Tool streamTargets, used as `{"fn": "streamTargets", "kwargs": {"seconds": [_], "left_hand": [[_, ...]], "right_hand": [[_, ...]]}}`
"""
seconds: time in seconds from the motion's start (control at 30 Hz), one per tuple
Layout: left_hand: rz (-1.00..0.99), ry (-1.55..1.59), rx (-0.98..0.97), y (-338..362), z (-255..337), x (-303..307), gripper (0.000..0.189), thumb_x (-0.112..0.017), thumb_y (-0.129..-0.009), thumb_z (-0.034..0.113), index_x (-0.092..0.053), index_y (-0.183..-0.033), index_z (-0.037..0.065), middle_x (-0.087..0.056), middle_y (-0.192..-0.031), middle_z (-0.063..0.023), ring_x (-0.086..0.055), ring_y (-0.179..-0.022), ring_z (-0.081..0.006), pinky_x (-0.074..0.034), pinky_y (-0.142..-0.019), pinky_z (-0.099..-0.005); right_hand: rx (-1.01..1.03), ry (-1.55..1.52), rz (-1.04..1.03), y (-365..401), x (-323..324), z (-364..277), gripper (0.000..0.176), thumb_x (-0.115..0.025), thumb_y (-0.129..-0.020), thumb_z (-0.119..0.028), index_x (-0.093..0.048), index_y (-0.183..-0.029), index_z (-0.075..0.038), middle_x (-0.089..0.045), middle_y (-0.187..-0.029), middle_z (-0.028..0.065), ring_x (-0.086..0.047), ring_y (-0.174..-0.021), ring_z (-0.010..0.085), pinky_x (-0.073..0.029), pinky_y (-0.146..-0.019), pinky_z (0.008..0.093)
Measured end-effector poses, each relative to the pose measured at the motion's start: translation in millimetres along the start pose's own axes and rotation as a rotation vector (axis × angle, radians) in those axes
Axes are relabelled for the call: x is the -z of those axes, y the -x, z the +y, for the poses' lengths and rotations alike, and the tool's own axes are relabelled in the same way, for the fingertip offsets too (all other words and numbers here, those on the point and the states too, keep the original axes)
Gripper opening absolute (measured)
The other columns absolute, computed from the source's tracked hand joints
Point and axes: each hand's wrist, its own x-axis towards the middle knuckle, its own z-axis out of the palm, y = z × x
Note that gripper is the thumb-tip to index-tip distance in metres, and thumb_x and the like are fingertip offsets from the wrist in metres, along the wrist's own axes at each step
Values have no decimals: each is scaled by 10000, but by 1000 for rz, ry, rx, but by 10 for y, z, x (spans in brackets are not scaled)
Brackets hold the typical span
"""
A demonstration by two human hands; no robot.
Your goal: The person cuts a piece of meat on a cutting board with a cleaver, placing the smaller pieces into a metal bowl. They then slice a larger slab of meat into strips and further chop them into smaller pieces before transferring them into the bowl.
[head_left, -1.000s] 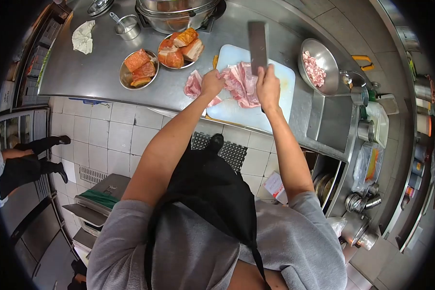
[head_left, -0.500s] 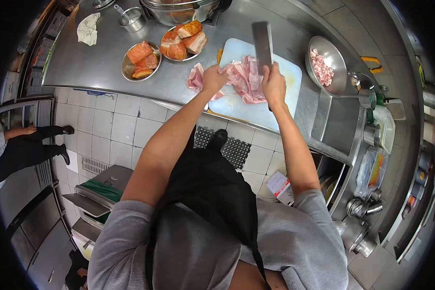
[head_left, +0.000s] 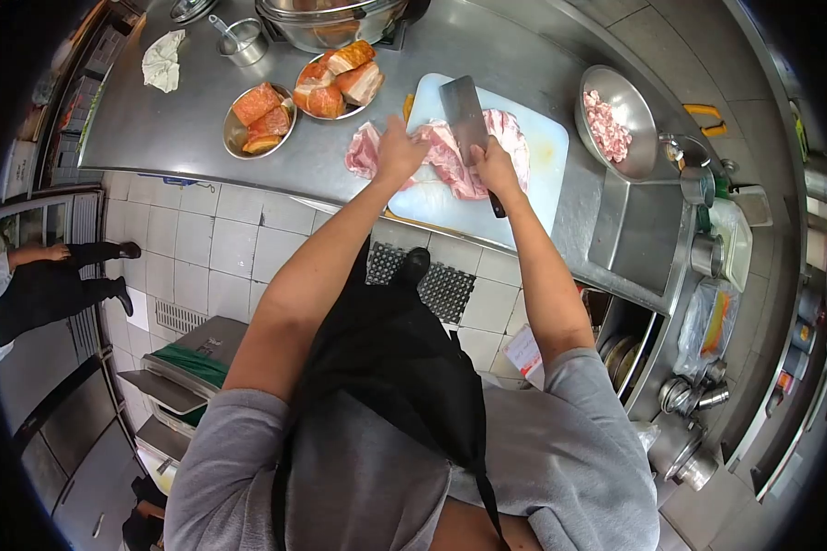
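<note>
A large piece of raw pink meat (head_left: 452, 163) lies across a white cutting board (head_left: 544, 184), its left end hanging past the board onto the steel counter. My left hand (head_left: 399, 156) is over the left part of the meat, its fingers apart; whether the fingertips press on the meat is hard to see. My right hand (head_left: 498, 171) is closed on a cleaver (head_left: 463, 108). The broad blade points away and to the left, over the middle of the meat. Below my fist, the dark handle end sticks out.
Two metal bowls (head_left: 289, 131) with browned meat chunks stand to the left. On the right, a steel bowl (head_left: 641, 101) holds diced meat beside a sink (head_left: 629, 230). A cloth (head_left: 163, 62) and a small pot (head_left: 245, 50) sit farther left. Another person (head_left: 46, 285) is at far left.
My right hand has brought the cleaver left, from the right side of the meat to over its middle, the blade now tilted left. My left hand's fingers have spread.
</note>
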Motion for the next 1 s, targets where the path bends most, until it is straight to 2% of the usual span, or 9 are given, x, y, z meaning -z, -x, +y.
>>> {"fn": "streamTargets", "kwargs": {"seconds": [0.07,0.17,0.27,0.37,0.47,0.63,0.73,0.9,1.0], "left_hand": [[66,-33,-154,-102,161,-182,469,-751,-803,199,-617,-1211,12,-648,-1250,-202,-642,-1139,-403,-527,-971,-460],[-217,-298,-206,-321,194,-314,464,-737,-828,162,-638,-1260,25,-576,-1372,-184,-573,-1256,-405,-487,-1058,-473],[-256,-301,-226,-452,140,-386,378,-719,-855,150,-674,-1214,40,-627,-1274,-175,-594,-1226,-395,-498,-1040,-472],[-271,-169,-432,-413,-72,-485,299,-710,-864,146,-700,-1147,50,-655,-1205,-175,-614,-1181,-390,-512,-1011,-481],[-313,-195,-380,-309,60,-424,277,-703,-867,133,-705,-1133,58,-665,-1193,-184,-634,-1147,-379,-522,-984,-488],[-87,-131,-293,-320,-49,-354,280,-692,-839,98,-700,-1107,18,-686,-1102,-211,-649,-1082,-409,-524,-959,-479],[-150,-102,-478,-245,-112,-422,309,-690,-831,85,-696,-1135,30,-691,-1109,-209,-646,-1097,-412,-523,-957,-486],[-155,-137,-395,41,84,-342,267,-678,-832,50,-679,-1097,21,-714,-1059,-215,-681,-1038,-413,-532,-919,-505],[-56,123,-50,101,-167,-298,282,-707,-827,74,-669,-1098,7,-723,-972,-254,-711,-957,-419,-550,-869,-507]], "right_hand": [[1,80,8,41,-16,-71,355,-568,-1042,-291,-529,-1132,51,-697,-930,342,-686,-910,523,-540,-791,571],[-2,192,-29,158,113,-257,329,-529,-1050,-271,-524,-1165,37,-698,-938,345,-692,-908,521,-546,-802,582],[-43,285,-92,406,189,-349,318,-509,-1051,-263,-519,-1183,26,-698,-933,343,-696,-902,513,-542,-810,595],[-61,287,-55,143,17,-468,318,-509,-1044,-258,-521,-1173,33,-698,-918,336,-697,-896,503,-535,-816,600],[-33,245,-28,-136,-111,-580,322,-512,-1039,-251,-525,-1154,49,-701,-925,337,-700,-912,495,-532,-831,595],[6,255,-123,234,275,-498,355,-535,-1035,-243,-523,-1120,102,-690,-893,366,-692,-867,529,-544,-790,583],[39,267,-52,447,132,-423,349,-537,-1034,-239,-525,-1140,93,-687,-898,370,-689,-866,535,-545,-784,576],[68,172,23,-412,-106,-567,335,-558,-1014,-245,-546,-1173,49,-708,-977,324,-689,-964,502,-528,-843,579],[169,83,98,-274,107,-194,356,-571,-1006,-253,-545,-1213,35,-712,-993,316,-690,-968,499,-523,-857,576]]}}
